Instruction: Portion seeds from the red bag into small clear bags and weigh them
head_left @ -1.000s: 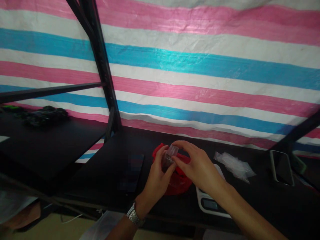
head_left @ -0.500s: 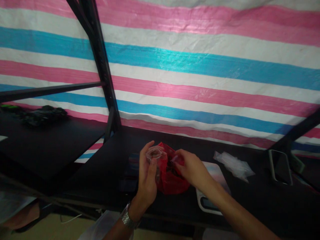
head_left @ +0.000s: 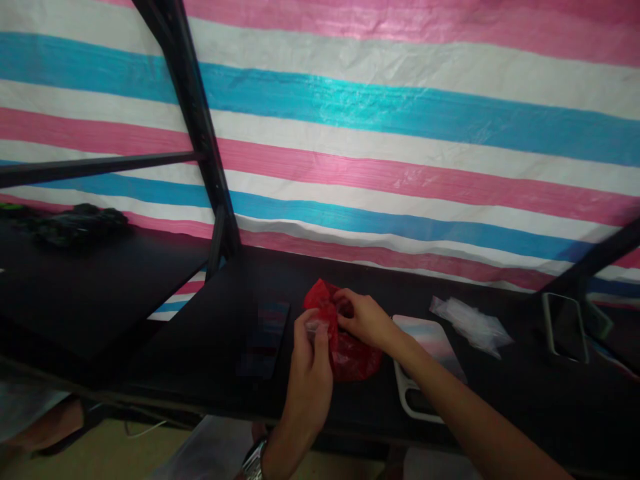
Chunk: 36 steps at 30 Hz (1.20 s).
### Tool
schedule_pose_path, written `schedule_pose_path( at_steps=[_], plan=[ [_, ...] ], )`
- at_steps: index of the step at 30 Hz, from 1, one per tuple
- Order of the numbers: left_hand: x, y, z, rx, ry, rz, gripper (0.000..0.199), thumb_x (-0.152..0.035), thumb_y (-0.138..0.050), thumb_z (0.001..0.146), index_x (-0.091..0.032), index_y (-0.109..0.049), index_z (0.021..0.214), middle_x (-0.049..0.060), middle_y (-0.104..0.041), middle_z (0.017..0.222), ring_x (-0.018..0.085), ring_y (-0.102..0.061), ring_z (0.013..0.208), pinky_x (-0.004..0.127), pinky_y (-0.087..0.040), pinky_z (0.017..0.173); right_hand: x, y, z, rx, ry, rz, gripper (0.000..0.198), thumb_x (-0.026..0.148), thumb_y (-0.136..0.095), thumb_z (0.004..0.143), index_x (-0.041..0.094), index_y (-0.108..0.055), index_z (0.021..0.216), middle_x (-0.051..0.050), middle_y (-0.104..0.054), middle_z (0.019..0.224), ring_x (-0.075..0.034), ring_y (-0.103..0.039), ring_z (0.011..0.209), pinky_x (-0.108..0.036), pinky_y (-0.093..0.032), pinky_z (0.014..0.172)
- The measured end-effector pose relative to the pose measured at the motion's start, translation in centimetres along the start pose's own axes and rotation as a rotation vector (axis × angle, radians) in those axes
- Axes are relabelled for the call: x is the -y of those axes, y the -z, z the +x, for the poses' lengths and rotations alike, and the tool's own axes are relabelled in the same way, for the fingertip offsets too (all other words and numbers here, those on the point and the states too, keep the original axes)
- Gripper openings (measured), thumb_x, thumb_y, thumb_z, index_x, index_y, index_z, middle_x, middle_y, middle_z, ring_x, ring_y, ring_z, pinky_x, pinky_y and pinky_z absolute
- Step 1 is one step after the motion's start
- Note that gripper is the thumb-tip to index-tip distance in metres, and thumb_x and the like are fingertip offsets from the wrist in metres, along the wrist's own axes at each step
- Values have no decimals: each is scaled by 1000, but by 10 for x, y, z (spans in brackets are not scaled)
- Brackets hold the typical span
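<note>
A crumpled red plastic bag [head_left: 356, 360] rests on the black shelf, its mouth gathered between my hands. My left hand [head_left: 311, 360] is closed around a small clear plastic bag [head_left: 316, 327] at the left side of the red bag. My right hand [head_left: 367, 321] has its thumb and forefinger bent together at the red bag's mouth; whatever its fingertips hold is hidden in there. Just right of the red bag lies a white digital scale [head_left: 431, 340], partly covered by my right forearm.
Clear plastic bags [head_left: 473, 325] lie in a pile beyond the scale. Farther right is a phone [head_left: 566, 327]. A dark flat item [head_left: 270, 337] sits left of my hands. A black post [head_left: 205, 140] rises by the left shelf, which carries dark wrapped things [head_left: 77, 225].
My left hand has shifted right and closer against the red bag, bringing the clear bag with it. The right hand has moved slightly up and left at the bag's mouth.
</note>
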<state>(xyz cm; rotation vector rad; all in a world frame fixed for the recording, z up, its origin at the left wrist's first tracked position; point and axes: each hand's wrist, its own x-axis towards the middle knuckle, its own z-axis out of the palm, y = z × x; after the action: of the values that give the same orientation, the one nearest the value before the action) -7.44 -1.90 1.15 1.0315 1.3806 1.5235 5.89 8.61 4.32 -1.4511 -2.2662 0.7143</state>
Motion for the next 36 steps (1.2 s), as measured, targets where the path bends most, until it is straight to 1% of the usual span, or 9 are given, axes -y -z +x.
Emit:
schedule_pose_path(
  at_steps=[4,9,15,19,24,27,30,33,36],
  plan=[
    [5,-8,-1,-60,1,-97,40,-55,-47,104,-25,-53,130,8,-66,123,24,-66,115,40,-52,103,-9,4,6,59,32,164,35,10,-75,85,19,-69,119,-5,-82,107,-18,-78,97,-27,-57,85],
    [-4,-9,1,-103,-88,-53,42,-51,-56,103,-23,-50,134,8,-65,118,24,-67,109,41,-52,101,-14,18,2,40,-65,307,28,11,-70,87,15,-71,114,-3,-80,87,-15,-75,76,-25,-56,68],
    [-12,-11,8,30,-304,-22,51,-41,-74,94,-25,-54,139,8,-69,120,25,-69,108,41,-53,99,-10,43,-21,-47,-200,484,24,22,-66,95,16,-71,117,-7,-83,93,-19,-78,77,-28,-59,68],
    [-6,-17,17,115,-254,73,60,-38,-78,90,-27,-54,143,9,-71,123,28,-70,113,46,-50,105,2,65,-35,-137,-256,587,26,26,-71,94,18,-73,118,-7,-84,91,-21,-79,81,-30,-60,71],
    [-5,-24,25,129,-221,91,66,-34,-78,88,-27,-50,148,11,-71,130,29,-71,116,47,-51,106,29,79,-48,-170,-146,552,28,27,-69,96,20,-70,122,-8,-84,99,-22,-79,89,-33,-60,78],
    [-8,-28,26,147,-220,46,64,-31,-77,87,-27,-52,146,11,-73,129,28,-73,114,45,-54,101,42,74,-53,-247,-32,349,32,21,-72,91,21,-69,123,-7,-83,101,-23,-79,94,-39,-60,88],
    [-11,-30,26,141,-222,28,59,-30,-74,89,-26,-54,144,12,-74,128,27,-75,111,44,-56,99,49,67,-59,-315,114,108,40,14,-75,87,24,-68,125,-6,-81,116,-24,-76,110,-43,-56,101],
    [-10,-30,27,155,-249,29,59,-27,-70,89,-25,-53,145,12,-73,128,27,-74,113,45,-55,101,50,61,-65,-284,245,14,44,13,-73,89,25,-66,130,-7,-76,132,-24,-71,122,-42,-53,108],
    [-7,-28,28,155,-260,30,63,-25,-69,88,-26,-50,148,12,-73,129,27,-74,112,46,-54,103,48,56,-68,-304,293,-10,41,15,-69,92,25,-66,132,-7,-74,134,-23,-70,125,-42,-52,111]
  ],
)
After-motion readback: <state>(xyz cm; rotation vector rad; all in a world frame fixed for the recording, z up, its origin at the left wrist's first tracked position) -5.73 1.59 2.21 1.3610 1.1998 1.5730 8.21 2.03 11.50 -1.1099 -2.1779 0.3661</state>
